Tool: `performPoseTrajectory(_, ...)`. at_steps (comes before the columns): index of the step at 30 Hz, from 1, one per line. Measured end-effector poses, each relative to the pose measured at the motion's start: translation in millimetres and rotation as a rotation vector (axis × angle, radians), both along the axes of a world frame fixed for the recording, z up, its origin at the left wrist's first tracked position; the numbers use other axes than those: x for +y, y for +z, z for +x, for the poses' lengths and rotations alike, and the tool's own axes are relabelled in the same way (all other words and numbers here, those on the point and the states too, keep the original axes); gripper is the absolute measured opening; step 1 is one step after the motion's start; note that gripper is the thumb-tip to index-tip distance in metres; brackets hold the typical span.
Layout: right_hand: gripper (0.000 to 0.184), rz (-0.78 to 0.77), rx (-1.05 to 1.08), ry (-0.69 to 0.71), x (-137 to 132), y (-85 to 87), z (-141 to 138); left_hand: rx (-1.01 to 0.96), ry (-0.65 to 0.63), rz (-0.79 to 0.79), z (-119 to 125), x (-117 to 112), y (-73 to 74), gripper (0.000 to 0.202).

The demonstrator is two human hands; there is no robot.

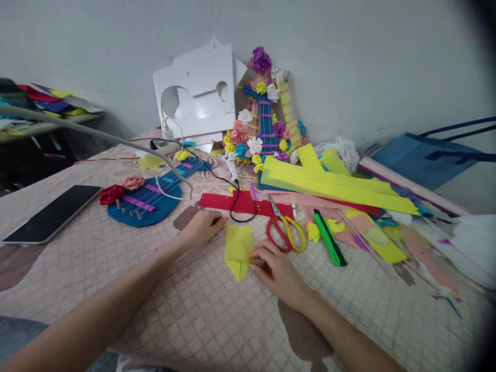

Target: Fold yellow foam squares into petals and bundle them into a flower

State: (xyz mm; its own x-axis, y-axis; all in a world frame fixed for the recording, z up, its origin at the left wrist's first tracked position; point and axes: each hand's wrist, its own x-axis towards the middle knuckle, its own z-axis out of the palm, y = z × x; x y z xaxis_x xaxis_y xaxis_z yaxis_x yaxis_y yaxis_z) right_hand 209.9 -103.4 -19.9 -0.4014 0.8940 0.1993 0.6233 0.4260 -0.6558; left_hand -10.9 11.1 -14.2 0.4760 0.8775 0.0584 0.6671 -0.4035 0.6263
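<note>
A small yellow crepe paper piece [238, 245] lies on the table, its lower end folded to a point. At its right edge, my right hand [278, 271] has thumb and fingertips closed on the paper. My left hand [202, 228] rests just left of the paper's top corner, apart from it. Its fingers are curled closed, and whatever they may hold is hidden. Beyond the paper lie a red crepe paper strip [220, 201] and the cord of a white glue gun [231, 166]. Scissors [287, 230] with one red and one yellow handle lie beyond my right hand.
A green cutter knife [329, 237] and yellow paper strips [329, 183] lie rightward among scraps. To the left are a blue paper guitar [155, 199] with roses and a black-screened tablet [54, 214]. Flower-decorated paper guitars [265, 121] and a white cut-out board [194, 93] lean against the wall.
</note>
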Motion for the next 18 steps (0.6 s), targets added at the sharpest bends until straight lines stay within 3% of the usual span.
performPoseTrajectory(18,0.015,-0.002,0.013,-0.012,0.0,-0.1,-0.5,0.018,-0.002,0.052,1.4,-1.4,2.6,0.039)
